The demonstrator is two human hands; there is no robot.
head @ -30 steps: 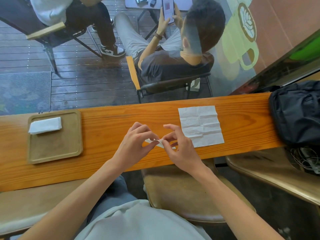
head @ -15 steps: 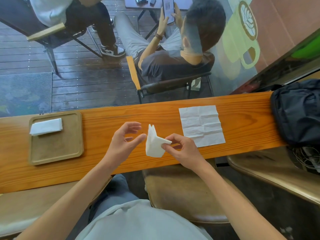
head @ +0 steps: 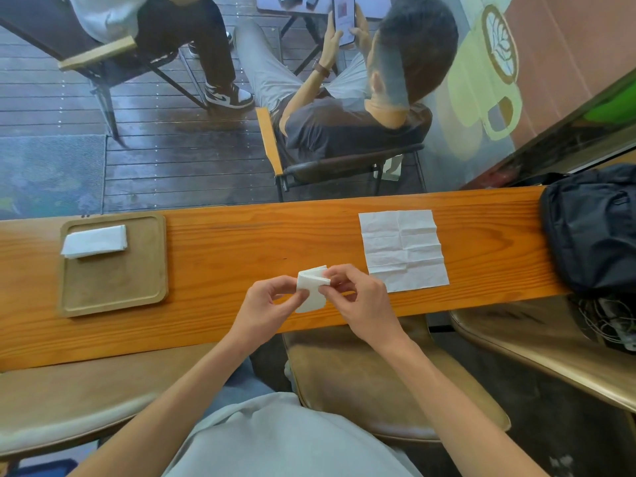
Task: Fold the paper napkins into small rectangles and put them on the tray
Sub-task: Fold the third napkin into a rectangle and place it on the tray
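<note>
A small folded white napkin [head: 311,287] is pinched between both hands just above the wooden counter [head: 241,249]. My left hand [head: 266,306] grips its left edge and my right hand [head: 359,297] grips its right side. Right of the hands an unfolded, creased white napkin [head: 402,249] lies flat on the counter. On the left stands a brown tray [head: 113,290]. One folded napkin [head: 94,241] rests in the tray's far left corner.
A black bag [head: 592,228] sits on the counter's right end, with cables [head: 609,321] below it on a tan stool. Beyond the glass a person sits in a chair [head: 344,166] holding a phone. Tan stool seats are under the counter.
The napkin was pressed low between both hands, then the right hand lifted it alone. Now the left hand has closed on it again and it is folded smaller.
</note>
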